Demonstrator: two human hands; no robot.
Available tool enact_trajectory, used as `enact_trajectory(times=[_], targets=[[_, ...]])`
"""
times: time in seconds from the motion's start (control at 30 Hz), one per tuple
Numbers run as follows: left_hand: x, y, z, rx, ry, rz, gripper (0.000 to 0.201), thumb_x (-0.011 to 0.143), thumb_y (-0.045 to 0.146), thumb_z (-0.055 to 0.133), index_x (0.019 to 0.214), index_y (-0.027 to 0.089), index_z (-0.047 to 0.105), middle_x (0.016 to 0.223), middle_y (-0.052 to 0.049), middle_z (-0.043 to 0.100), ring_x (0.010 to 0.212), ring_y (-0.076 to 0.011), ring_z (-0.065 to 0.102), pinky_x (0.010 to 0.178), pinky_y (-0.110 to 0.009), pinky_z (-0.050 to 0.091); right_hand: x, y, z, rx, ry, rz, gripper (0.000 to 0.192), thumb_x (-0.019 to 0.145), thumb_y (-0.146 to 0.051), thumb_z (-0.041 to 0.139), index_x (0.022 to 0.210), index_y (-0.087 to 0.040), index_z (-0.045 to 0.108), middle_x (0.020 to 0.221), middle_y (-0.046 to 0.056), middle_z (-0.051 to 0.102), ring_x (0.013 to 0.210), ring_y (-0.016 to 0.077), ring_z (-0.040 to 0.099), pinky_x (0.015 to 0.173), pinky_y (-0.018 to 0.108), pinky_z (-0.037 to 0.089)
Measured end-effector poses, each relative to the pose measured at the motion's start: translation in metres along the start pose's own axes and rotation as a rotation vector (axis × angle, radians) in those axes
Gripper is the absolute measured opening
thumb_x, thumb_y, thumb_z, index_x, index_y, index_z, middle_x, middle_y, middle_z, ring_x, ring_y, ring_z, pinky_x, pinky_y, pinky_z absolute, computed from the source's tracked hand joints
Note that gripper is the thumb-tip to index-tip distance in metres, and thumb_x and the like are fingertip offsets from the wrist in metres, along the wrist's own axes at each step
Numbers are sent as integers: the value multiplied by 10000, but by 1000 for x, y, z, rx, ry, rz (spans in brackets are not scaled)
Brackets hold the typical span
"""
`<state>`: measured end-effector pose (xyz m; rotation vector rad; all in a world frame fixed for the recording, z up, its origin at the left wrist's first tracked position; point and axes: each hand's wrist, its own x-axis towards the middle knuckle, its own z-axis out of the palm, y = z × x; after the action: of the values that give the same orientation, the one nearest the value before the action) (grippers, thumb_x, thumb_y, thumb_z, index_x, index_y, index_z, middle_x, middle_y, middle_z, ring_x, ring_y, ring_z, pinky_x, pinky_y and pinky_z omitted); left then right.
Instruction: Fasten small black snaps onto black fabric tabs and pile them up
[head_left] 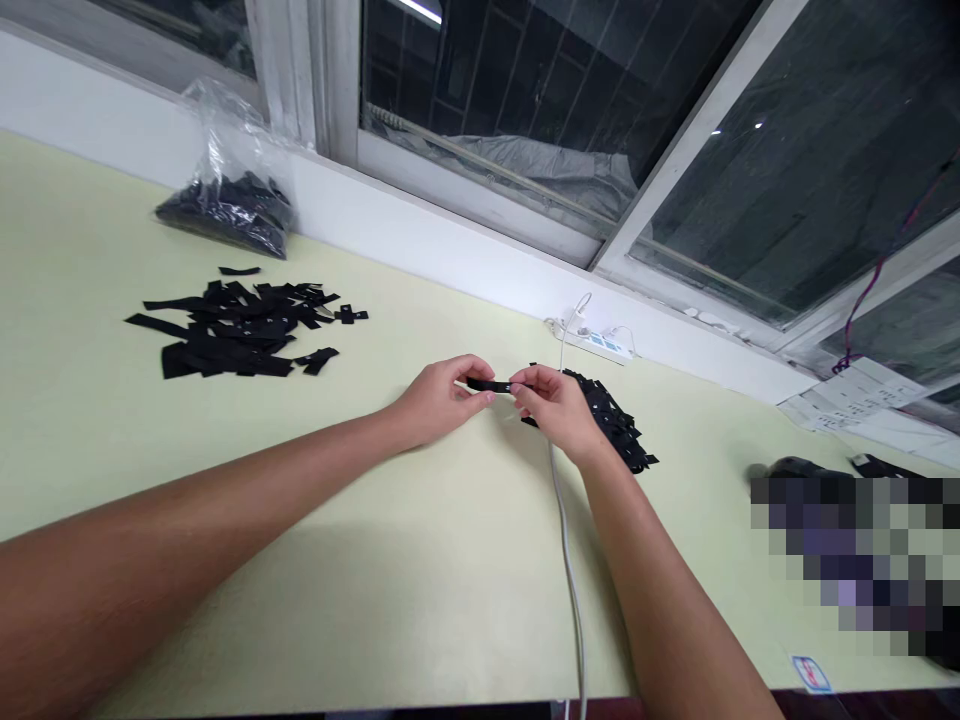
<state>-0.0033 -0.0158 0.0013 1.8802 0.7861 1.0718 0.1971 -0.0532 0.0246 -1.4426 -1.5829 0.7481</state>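
Fingers (480, 392) of both hands are pinched onto 1 small black strip (489, 385) — left hand (439, 400) has its thumb and fingertips clamped on the left end, right hand (559, 408) grips the right end the same way. The strip sits level between them, held just above the table (420, 580), about dead center of the view.

Around that:
- Right behind the right hand, at about 3 o'clock from the strip, there's a dark pile (616, 425) of the same kind of black pieces, some with little light dots on them. The hand covers its near edge.
- At roughly 10 o'clock, well apart from the hands, a bigger scatter (236, 330) of flat black strips is spread out on the table.
- Further along at 10 o'clock, against the wall, a clear bag (229, 195) stuffed with more black pieces.
- A white cable (570, 570) runs from the near table edge at 6 o'clock, passes under the right wrist and goes up to a power strip (604, 343) by the wall at 1 o'clock.
- Papers (855, 398) lie far out at 3 o'clock under the window (570, 120).

Both forearms reach in from the bottom — bare, no sleeves.
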Motion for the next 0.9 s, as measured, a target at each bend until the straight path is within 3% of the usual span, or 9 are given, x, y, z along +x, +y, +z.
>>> enact_trajectory(times=[0.07,0.13,0.23,0.3,0.43,0.7,0.9], targets=[[-1,2,-2,68,24,11,220,815,285,622,1017,206,656,1092,-46,684,981,-199,619,835,-317,492,0,2,-22,-213,69,8,225,769,-328,629,956,-214,680,928,28,706,722,153,614,682,297,495],[-2,3,-6,127,52,16,215,822,212,537,991,209,671,1085,-39,678,903,-179,609,779,-305,476,0,5,-45,-424,154,68,189,758,-283,605,911,-226,700,904,21,717,758,169,620,706,301,475],[-2,2,-11,128,21,-39,274,759,106,397,776,185,659,811,-18,647,632,-130,511,597,-276,394,-2,10,-73,-630,269,216,177,741,-237,566,837,-240,715,824,16,711,701,174,598,641,296,437],[-1,2,-14,75,-16,-69,223,686,88,366,604,176,553,591,8,503,527,-114,399,522,-267,305,-3,14,-82,-714,310,303,190,732,-220,554,817,-240,722,795,27,706,673,179,587,617,299,420],[0,6,-15,-64,-48,-60,106,584,115,343,512,191,358,485,36,258,476,-99,240,476,-270,174,-2,25,-83,-800,407,383,207,735,-227,565,847,-240,739,823,59,713,740,213,610,665,316,431],[-1,9,-13,-122,-126,-89,76,534,132,331,493,194,348,468,37,239,461,-90,210,451,-265,138,4,44,-80,-786,473,520,306,746,-263,583,1025,-238,706,1069,94,691,1015,295,611,833,407,470],[-1,4,-14,-154,-193,-94,94,554,124,343,503,199,319,480,36,229,470,-95,188,460,-280,117,1,40,-77,-807,651,397,384,796,-335,553,1144,-189,620,1165,163,612,1092,320,566,919,462,435]])
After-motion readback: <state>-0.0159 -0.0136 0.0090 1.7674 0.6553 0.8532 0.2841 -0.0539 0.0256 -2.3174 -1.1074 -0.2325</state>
